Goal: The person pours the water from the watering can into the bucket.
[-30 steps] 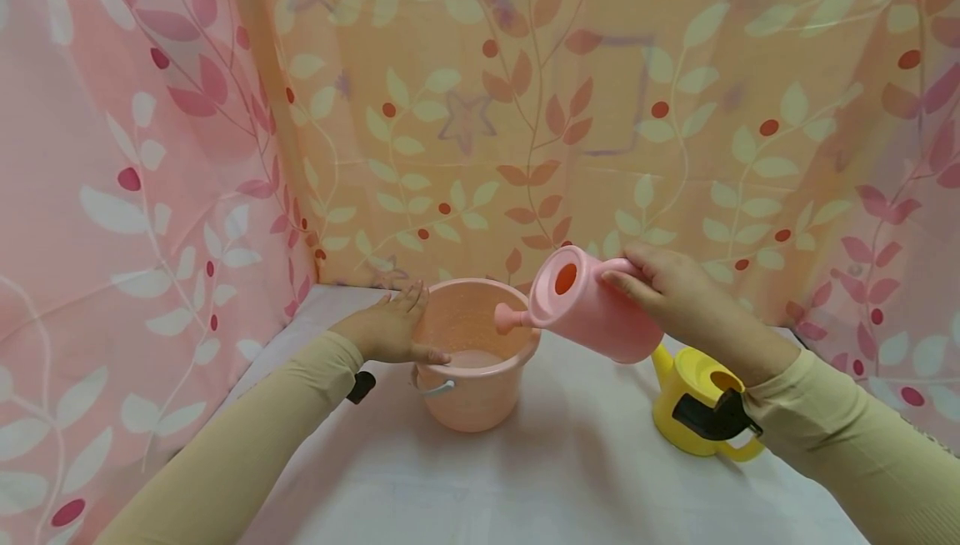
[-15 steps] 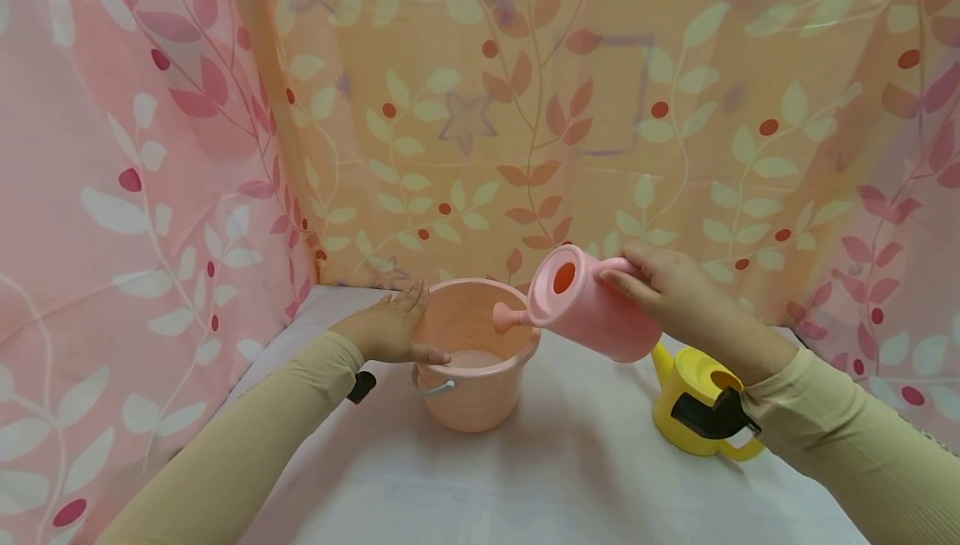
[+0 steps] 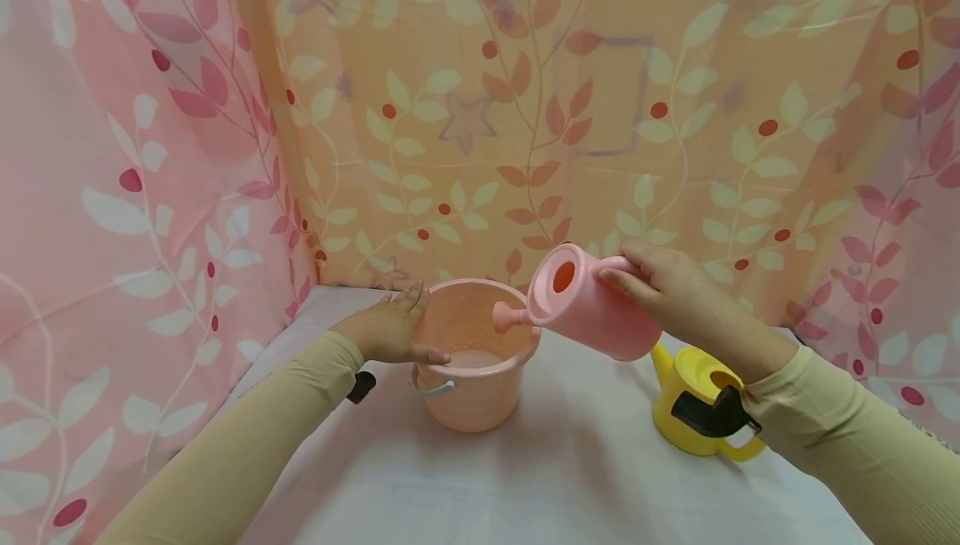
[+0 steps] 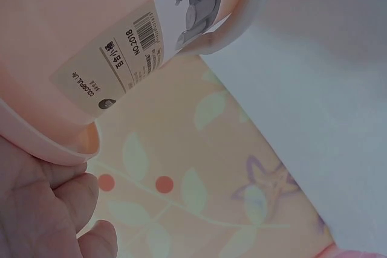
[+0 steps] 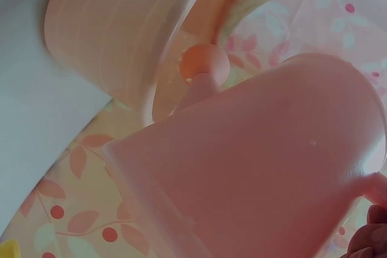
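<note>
Bucket, head view: A peach bucket (image 3: pixel 480 405) stands upright on the white worktop (image 3: pixel 525 491), its pale handle (image 3: pixel 438 389) slung low at its near left.
Pink watering can, head view: The pink watering can (image 3: pixel 592 312) tilts in the air right of the bucket, its rose (image 3: pixel 506 317) just inside the bucket's right rim.
Right hand, head view: The right hand (image 3: pixel 663 278) is right of the bucket, its grip closed round the can's handle.
Left hand, head view: The left hand (image 3: pixel 388 330) rests on the bucket's left rim, fingers extended, grip relaxed, thumb along the near edge.
Yellow watering can, head view: A yellow watering can (image 3: pixel 690 377) sits well right of the bucket, partly hidden by a black wrist fitting (image 3: pixel 708 416).
Leafy curtain, head view: The printed curtain (image 3: pixel 465 178) hangs behind the bucket.
Sticker, left wrist view: A sticker (image 4: pixel 115 64) reading "NO.2018" is on the bucket's outer wall; fingers lie against its rim.
Rose, right wrist view: The rose shows at the bucket's mouth, the can's body beside the rim.
</note>
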Demonstrator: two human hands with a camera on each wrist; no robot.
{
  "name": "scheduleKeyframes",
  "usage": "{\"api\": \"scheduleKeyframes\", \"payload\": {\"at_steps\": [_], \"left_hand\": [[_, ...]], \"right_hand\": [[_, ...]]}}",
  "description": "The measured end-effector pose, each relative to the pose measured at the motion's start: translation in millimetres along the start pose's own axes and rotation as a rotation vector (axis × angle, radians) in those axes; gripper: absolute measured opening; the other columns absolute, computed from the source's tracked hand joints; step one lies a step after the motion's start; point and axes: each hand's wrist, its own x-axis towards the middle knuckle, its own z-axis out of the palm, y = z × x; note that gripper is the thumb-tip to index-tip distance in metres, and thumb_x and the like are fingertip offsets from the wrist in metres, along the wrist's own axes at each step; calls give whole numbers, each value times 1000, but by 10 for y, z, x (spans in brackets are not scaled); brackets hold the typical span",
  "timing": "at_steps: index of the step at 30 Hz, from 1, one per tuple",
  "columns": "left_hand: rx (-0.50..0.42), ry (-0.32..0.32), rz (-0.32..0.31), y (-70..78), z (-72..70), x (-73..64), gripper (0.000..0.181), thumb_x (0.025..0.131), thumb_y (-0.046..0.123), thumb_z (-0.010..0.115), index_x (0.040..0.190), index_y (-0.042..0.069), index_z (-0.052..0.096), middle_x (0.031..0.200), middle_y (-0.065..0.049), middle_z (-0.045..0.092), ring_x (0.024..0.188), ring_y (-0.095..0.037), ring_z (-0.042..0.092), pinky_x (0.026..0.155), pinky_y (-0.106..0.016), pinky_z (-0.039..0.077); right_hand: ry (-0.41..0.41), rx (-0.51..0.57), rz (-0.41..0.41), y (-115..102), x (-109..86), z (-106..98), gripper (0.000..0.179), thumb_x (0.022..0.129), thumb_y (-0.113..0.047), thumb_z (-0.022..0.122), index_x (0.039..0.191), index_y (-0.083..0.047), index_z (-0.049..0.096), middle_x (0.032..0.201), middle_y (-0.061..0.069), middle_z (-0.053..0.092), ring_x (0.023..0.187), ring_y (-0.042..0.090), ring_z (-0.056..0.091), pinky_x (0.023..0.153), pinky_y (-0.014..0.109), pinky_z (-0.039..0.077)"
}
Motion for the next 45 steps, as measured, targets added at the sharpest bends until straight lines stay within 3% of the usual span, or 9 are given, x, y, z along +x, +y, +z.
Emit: {"api": "scheduleKeyframes", "payload": {"at_steps": [21, 45], "left_hand": [[7, 9, 18, -34, 21, 0, 121, 69, 82, 42, 144, -6, 7, 151, -19, 2, 139, -30, 5, 110, -50, 8], [9, 23, 35, -26, 12, 0, 120, 70, 81, 42, 143, -7, 9, 151, -20, 3, 139, -30, 6, 110, -49, 10]], "right_hand": [[-22, 16, 24, -21, -3, -3, 27, 89, -38, 55, 87, -11, 55, 80, 4, 59, 72, 22, 55, 59, 29, 52], [-10, -19, -30, -24, 16, 7, 25, 88, -35, 58, 83, -11, 53, 72, 2, 54, 68, 20, 52, 57, 27, 48]]}}
